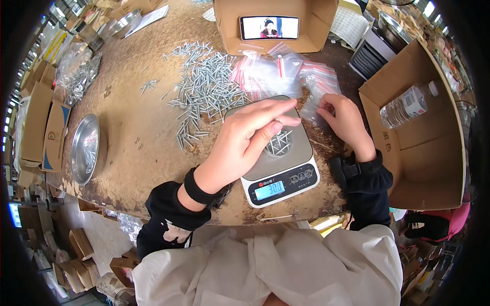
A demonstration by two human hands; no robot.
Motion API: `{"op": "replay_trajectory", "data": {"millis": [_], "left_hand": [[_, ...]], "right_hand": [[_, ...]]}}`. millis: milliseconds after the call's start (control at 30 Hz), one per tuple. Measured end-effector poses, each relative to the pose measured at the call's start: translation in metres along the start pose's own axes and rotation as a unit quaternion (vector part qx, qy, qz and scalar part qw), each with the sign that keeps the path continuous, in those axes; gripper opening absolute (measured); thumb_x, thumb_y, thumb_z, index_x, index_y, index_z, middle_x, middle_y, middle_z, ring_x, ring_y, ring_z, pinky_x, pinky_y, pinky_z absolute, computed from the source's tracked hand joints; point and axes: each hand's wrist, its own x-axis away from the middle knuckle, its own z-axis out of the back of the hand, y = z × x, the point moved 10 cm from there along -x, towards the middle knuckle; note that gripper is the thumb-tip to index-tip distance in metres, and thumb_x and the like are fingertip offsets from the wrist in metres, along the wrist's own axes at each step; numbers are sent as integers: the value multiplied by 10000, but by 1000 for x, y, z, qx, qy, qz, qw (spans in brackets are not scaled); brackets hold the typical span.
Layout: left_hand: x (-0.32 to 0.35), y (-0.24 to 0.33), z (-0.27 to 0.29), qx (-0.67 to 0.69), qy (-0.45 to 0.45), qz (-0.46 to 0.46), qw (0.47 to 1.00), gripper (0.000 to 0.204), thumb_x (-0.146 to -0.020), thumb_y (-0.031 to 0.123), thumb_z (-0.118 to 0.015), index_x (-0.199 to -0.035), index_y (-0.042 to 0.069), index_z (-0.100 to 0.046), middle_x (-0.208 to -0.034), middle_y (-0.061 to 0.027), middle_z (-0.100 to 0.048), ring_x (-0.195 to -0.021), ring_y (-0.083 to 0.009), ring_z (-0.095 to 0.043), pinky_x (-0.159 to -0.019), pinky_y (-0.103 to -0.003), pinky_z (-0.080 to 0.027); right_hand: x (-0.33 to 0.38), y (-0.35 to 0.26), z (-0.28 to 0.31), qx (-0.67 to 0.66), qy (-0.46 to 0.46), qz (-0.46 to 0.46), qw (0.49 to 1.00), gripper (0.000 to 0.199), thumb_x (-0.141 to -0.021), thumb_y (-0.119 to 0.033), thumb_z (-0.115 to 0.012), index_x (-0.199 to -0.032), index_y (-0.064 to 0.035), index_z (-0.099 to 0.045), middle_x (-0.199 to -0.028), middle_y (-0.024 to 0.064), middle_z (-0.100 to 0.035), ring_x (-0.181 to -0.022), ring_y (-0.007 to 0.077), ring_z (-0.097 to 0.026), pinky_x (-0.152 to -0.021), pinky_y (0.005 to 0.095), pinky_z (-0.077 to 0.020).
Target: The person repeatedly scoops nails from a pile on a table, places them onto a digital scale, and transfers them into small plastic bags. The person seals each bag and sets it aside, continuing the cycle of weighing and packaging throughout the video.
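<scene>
My left hand [250, 137] hovers over a small digital scale [284, 173], fingers pinched together above a little heap of silver screws [279, 144] on its pan; I cannot see whether a screw is pinched. My right hand [346, 121] rests to the right of the scale on a clear zip bag [312, 109], fingers curled on its edge. A larger pile of loose screws [204, 89] lies on the worn table beyond the scale. More small clear bags with red strips [286, 71] lie behind the scale.
A cardboard box holding a phone [269, 27] stands at the back. An open carton with a plastic water bottle [408, 104] sits at the right. A round metal dish [86, 148] lies at the left edge. Bags of screws [76, 74] and boxes are stacked far left.
</scene>
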Motion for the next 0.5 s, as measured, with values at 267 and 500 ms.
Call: {"op": "replay_trajectory", "data": {"millis": [267,500], "left_hand": [[18,-12,80,12,185,30,982,372,-1060,143,-459,-1395,-20,-443,-923,-81,-723,-919,-156,-656,-877,-302,-494],[35,-62,122,-109,187,156,964,292,-1036,122,-516,-1304,12,-550,-746,-26,-605,-754,-96,-597,-687,-261,-469]], "right_hand": [[-1,-8,33,-41,139,3,989,115,-865,-64,-691,-884,-9,-593,-748,134,-621,-690,273,-627,-634,368,-483],[12,-9,51,-273,236,14,933,131,-1027,-123,-555,-986,-1,-530,-829,29,-608,-649,72,-509,-587,223,-425]]}}
